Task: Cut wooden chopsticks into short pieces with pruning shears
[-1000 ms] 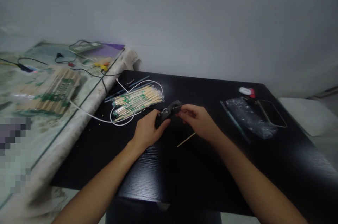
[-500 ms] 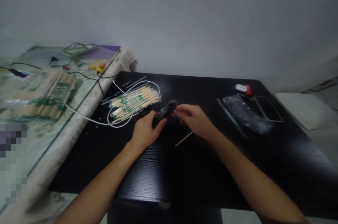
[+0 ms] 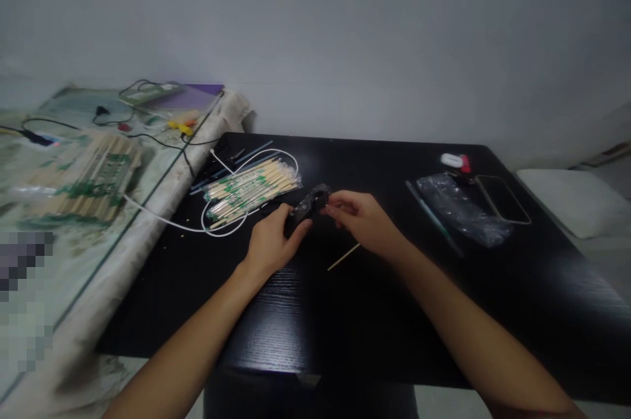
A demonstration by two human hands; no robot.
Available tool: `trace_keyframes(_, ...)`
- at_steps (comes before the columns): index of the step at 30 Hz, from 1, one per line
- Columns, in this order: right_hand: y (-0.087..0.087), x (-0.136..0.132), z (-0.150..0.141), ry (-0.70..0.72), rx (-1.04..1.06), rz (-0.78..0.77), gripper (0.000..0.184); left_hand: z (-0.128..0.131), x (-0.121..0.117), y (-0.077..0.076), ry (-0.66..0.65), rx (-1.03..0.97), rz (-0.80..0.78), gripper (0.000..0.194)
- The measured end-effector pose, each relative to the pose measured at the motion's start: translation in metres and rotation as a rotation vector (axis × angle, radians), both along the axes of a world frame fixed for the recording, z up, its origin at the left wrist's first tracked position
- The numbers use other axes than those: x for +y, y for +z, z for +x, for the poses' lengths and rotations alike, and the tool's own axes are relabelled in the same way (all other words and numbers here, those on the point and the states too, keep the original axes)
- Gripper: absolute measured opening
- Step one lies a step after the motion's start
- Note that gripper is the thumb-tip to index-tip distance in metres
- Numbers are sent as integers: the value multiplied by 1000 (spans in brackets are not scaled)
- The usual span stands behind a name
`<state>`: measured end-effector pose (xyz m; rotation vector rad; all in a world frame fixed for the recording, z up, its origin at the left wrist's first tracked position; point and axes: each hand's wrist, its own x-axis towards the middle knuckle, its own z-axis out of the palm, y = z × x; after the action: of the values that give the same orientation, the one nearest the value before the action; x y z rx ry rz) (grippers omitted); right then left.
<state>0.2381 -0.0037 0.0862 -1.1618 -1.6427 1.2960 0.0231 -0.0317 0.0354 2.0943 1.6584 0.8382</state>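
My left hand (image 3: 270, 239) is closed on a small dark, shiny, lumpy object (image 3: 311, 200) held above the black table; its exact kind does not show. At that object's right end, my right hand (image 3: 362, 218) has thumb and fingers pinched together. Whatever lies between those fingertips is too dark and small to make out. Below my right hand, a thin wooden stick (image 3: 344, 257) lies on the table, its upper end hidden by the hand.
Packets of wrapped chopsticks (image 3: 251, 187) lie left, ringed by a white cable (image 3: 229, 235). To the right are a clear plastic bag (image 3: 461, 208), a phone-like frame (image 3: 503, 198) and a white-and-red item (image 3: 454, 161). A glass-topped table (image 3: 162, 189) adjoins the black table (image 3: 276, 333).
The view has shifted very slightly. Both hands stay around the dark object, with hardly any visible movement.
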Motion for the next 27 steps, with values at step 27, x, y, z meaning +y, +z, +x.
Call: trace_keyframes(27,1,21,36,15,-583,105,16,-3,10,-2,90,-157,-14,39)
